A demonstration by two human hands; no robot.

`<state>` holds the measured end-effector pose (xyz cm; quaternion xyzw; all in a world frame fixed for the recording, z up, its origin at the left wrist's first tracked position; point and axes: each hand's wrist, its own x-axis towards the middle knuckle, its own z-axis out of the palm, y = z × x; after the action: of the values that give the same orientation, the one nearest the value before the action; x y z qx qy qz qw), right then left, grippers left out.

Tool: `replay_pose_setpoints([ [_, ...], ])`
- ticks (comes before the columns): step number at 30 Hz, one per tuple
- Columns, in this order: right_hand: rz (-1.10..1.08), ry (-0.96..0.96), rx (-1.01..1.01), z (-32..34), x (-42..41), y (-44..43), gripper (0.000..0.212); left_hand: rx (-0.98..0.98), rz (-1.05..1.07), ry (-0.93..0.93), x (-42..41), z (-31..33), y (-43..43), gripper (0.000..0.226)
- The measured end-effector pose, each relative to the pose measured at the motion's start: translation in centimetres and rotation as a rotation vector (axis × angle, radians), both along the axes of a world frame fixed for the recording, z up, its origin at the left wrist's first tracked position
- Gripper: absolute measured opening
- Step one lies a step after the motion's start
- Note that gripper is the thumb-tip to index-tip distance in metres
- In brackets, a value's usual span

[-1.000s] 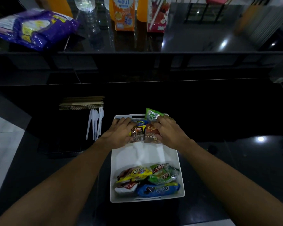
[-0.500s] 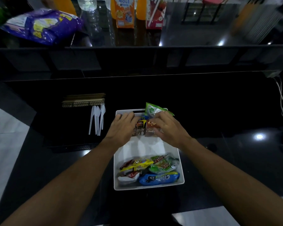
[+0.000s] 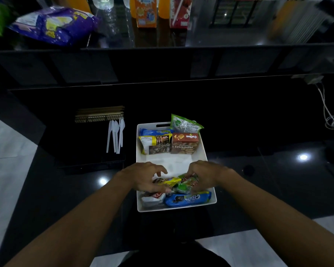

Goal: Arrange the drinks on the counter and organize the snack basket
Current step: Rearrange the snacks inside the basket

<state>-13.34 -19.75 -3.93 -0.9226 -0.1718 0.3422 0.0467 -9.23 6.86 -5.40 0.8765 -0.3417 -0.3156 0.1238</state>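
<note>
A white snack basket (image 3: 204, 157) sits on the black counter in front of me. At its far end stand a brown Collon box (image 3: 185, 143), a yellow and brown packet (image 3: 156, 144), a blue packet (image 3: 154, 131) and a green bag (image 3: 184, 124). Its near end holds a blue Oreo pack (image 3: 188, 199), a white packet (image 3: 152, 198), a yellow packet (image 3: 167, 181) and a red and green packet (image 3: 188, 182). My left hand (image 3: 143, 178) lies over the yellow packet with curled fingers. My right hand (image 3: 206, 176) grips the red and green packet.
White plastic cutlery (image 3: 115, 136) and a rack of wooden sticks (image 3: 99, 113) lie left of the basket. On the raised counter behind stand an orange drink carton (image 3: 145, 12), a red carton (image 3: 179, 13), a clear bottle (image 3: 109, 14) and a purple bag (image 3: 54, 26). White cables (image 3: 331, 114) hang right.
Both hands have left the packets at the basket's far end and come back to the near end, onto the loose packets there. The far packets now stand uncovered in a row.
</note>
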Motion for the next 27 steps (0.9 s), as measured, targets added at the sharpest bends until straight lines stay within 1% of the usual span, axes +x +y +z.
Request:
replay_pose_setpoints([
  [3,-0.003,-0.03,0.012,-0.9,-0.4,0.0,0.063,0.031,-0.006,0.075,-0.2,-0.5,0.2,0.086],
  [5,-0.028,-0.041,0.047,-1.2,-0.6,0.0,0.056,0.007,0.026,0.131,-0.1,-0.6,0.3,0.077],
  [7,-0.058,-0.076,0.087,-1.5,-0.5,0.1,0.048,-0.025,0.073,0.154,0.1,-0.4,0.4,0.064],
  [9,-0.074,-0.139,0.106,-1.8,-0.5,0.1,0.039,-0.031,0.102,0.116,0.4,-0.4,0.5,0.048],
  [11,-0.064,-0.205,0.111,-2.3,-0.6,0.0,0.037,-0.019,0.123,0.036,0.5,-0.6,0.6,0.037],
  [13,-0.042,-0.264,0.136,-3.1,-0.8,-0.1,0.041,-0.018,0.148,-0.05,0.7,-0.9,0.5,0.038],
  [14,-0.041,-0.27,0.147,-3.4,-1.1,-0.2,0.046,-0.027,0.15,-0.082,0.8,-1.0,0.5,0.04],
  [17,-0.029,-0.248,0.145,-3.9,-1.5,-0.8,0.071,-0.047,0.161,-0.125,1.0,-1.4,0.5,0.043],
  [18,-0.026,-0.264,0.156,-3.9,-1.5,-0.9,0.072,-0.049,0.172,-0.134,1.2,-1.4,0.4,0.044],
  [21,-0.006,-0.42,0.177,-3.8,-0.9,-0.5,0.062,-0.063,0.169,-0.191,1.7,-1.3,0.1,0.042],
  [23,0.005,-0.522,0.112,-3.7,-0.2,0.0,0.06,-0.082,0.162,-0.253,2.1,-1.1,-0.2,0.04],
  [25,-0.012,-0.568,0.051,-3.8,0.6,0.5,0.06,-0.076,0.151,-0.329,2.7,-0.8,-0.4,0.041],
  [27,-0.031,-0.606,0.03,-3.8,1.2,0.9,0.055,-0.06,0.127,-0.4,3.3,-0.7,-0.6,0.047],
])
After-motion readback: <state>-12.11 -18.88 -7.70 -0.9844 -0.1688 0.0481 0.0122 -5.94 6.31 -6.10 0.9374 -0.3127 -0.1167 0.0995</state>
